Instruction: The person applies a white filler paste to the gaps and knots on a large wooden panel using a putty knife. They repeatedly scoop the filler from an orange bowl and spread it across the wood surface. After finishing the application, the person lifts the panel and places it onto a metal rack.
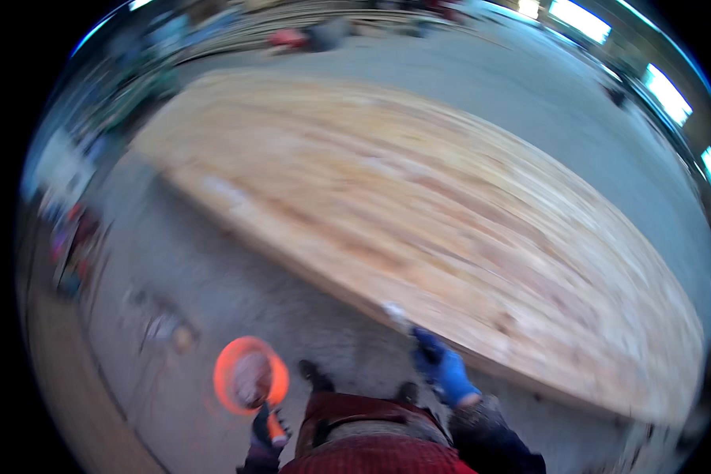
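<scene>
Plywood sheet (419, 213), large and pale, lies flat and low over the grey concrete floor (213, 276); it fills the middle and the right of the view, and its near edge runs slanting from the far left down to the near right. Your right hand (442, 367), in a blue glove, is at this near edge and grasps a small pale tool (396, 314) whose tip is at the board's edge; the picture is blurred, so you cannot tell what kind of tool it is or whether it really touches the wood. Your left hand (265, 430), in a dark glove, is low on the near left and is closed around the handle of an orange round container (250, 375), like a small pan, with something pale inside. The container hangs over the floor, well apart from the sheet. Between your hands you see your dark shoes (316, 375) on the concrete and red clothing (371, 450) at the bottom. Bright windows (663, 91) stand at the far right, and blurred coloured things (75, 237) lie along the left.
</scene>
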The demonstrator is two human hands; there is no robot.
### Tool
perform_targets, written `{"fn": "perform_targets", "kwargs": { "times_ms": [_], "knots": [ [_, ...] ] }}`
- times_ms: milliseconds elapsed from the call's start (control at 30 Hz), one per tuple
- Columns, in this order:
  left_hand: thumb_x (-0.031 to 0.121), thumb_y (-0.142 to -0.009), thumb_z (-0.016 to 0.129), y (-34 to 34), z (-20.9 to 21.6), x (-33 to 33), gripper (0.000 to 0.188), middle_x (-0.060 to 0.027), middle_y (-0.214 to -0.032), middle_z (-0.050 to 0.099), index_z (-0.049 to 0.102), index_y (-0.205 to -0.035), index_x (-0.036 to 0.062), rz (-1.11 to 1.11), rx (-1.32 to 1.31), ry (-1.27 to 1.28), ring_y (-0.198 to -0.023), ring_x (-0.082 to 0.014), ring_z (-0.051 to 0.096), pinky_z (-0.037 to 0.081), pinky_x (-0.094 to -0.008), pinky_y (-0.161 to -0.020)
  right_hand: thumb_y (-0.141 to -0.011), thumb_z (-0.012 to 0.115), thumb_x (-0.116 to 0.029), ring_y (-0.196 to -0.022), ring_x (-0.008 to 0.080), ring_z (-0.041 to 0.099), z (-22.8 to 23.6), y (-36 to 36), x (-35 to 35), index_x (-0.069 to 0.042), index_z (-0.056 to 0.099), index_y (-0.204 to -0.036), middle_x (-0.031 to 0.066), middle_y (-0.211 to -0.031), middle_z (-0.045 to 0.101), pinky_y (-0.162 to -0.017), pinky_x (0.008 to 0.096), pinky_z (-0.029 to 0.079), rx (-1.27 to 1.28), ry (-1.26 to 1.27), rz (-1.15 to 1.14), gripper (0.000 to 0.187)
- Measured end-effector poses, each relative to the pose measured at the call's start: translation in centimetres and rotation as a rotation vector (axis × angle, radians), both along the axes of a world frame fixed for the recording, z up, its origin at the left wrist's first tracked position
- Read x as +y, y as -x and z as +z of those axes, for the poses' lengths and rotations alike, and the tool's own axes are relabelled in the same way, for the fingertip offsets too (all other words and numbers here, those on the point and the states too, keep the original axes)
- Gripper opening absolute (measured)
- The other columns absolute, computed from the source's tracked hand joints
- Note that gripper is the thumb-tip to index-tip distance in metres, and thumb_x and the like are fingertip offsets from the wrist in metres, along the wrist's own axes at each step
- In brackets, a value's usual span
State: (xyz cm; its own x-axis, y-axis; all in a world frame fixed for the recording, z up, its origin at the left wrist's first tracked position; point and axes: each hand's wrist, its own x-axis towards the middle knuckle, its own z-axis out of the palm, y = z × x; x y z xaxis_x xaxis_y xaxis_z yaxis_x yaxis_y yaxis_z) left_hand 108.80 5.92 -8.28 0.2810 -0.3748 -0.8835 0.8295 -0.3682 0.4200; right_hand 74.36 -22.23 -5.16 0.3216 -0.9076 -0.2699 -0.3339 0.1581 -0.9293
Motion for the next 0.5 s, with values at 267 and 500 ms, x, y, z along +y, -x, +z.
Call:
{"fn": "perform_targets", "kwargs": {
  "times_ms": [267,500],
  "knots": [
    [0.03,-0.092,0.059,-14.3,0.7,4.4,0.026,-0.0046,-0.076,0.056,0.058,-0.099,0.0047,0.161,-0.113,0.2,-0.062,-0.0156,0.058,0.049,-0.0313,-0.054,-0.091,0.062,-0.005,-0.113,0.0116,0.056,5.5,-25.7,-1.6,-0.004,0.054,-0.134,0.0073,-0.126,0.062,-0.096,0.0273,0.044,0.002,-0.016,0.161,0.044],
    [0.026,-0.09,0.06,-30.8,3.1,3.1,0.024,-0.0052,-0.072,0.055,0.057,-0.096,0.0034,0.242,-0.195,0.161,-0.058,-0.017,0.059,0.049,-0.0324,-0.052,-0.092,0.061,-0.004,-0.114,0.0123,0.056,6.8,-45.7,-4.6,-0.003,0.053,-0.135,0.0077,-0.129,0.061,-0.097,0.0271,0.044,0.024,0.003,0.274,0.044]
  ]
}}
